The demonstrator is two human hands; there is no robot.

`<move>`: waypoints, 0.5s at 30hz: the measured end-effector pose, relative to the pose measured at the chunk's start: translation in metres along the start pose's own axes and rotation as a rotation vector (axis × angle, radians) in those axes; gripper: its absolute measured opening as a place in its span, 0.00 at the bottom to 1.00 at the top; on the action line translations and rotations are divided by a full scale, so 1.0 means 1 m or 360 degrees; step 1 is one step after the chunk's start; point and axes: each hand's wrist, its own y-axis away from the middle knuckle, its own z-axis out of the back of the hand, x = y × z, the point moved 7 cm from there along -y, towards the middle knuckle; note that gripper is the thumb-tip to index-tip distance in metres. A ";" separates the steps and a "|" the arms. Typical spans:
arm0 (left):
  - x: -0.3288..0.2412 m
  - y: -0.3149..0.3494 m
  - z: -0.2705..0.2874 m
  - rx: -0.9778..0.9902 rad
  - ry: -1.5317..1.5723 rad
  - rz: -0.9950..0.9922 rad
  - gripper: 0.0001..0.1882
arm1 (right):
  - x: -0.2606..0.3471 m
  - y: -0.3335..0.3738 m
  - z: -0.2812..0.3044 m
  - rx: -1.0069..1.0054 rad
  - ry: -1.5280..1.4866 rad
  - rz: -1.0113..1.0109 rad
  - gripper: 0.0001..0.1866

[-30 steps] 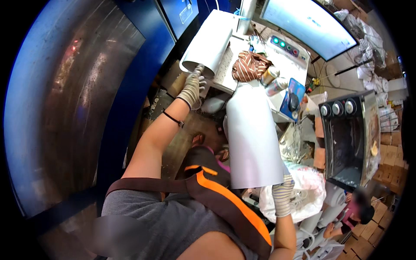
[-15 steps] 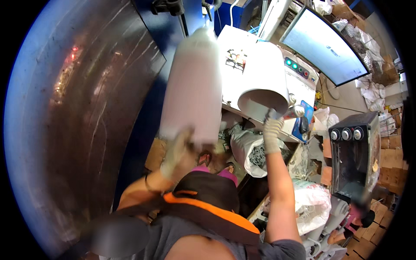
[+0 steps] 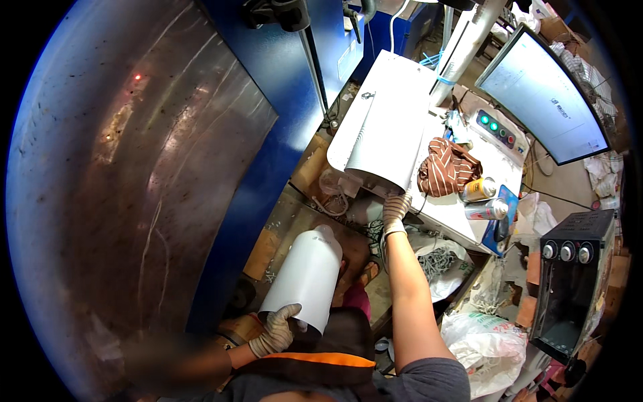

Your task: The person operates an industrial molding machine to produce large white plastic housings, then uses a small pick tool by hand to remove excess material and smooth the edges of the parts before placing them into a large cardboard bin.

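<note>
My left hand (image 3: 276, 329), in a pale work glove, grips the near open rim of a white hollow cylinder (image 3: 308, 271). That cylinder slants low in front of my body, its narrower capped end pointing away. Farther right, my gloved right hand (image 3: 396, 213) is closed on the near rim of a second white cylinder (image 3: 392, 144). This one lies along the white work table (image 3: 351, 114), its dark open end toward me. The fingers inside each rim are partly hidden.
A brown striped cloth (image 3: 447, 167) and two spray cans (image 3: 479, 189) lie on the table's right side, near a button panel (image 3: 497, 129) and a monitor (image 3: 546, 94). A blue machine with a large metal panel (image 3: 154, 134) fills the left. A black oven (image 3: 569, 281) stands right.
The left cylinder has come down from beside the blue machine toward my body. The right cylinder has shifted left on the table, uncovering the striped cloth. My view has shifted too.
</note>
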 end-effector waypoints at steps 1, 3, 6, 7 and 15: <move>0.000 -0.002 -0.002 0.0022 -0.0020 0.0018 0.08 | 0.000 -0.001 -0.001 0.0013 -0.0005 -0.0001 0.17; -0.001 -0.001 -0.008 0.0018 -0.0056 -0.0060 0.08 | -0.001 -0.001 -0.003 0.0034 -0.0015 -0.0001 0.18; 0.001 -0.004 -0.009 0.0030 -0.0084 -0.0080 0.08 | 0.000 -0.002 -0.006 0.0062 -0.0033 0.0005 0.19; 0.002 -0.005 -0.008 0.0037 -0.0087 -0.0068 0.08 | 0.000 -0.001 -0.006 0.0072 -0.0044 0.0010 0.19; -0.001 -0.003 -0.022 0.0104 -0.0113 -0.0094 0.09 | 0.009 -0.004 0.002 -0.0088 0.0469 0.0221 0.13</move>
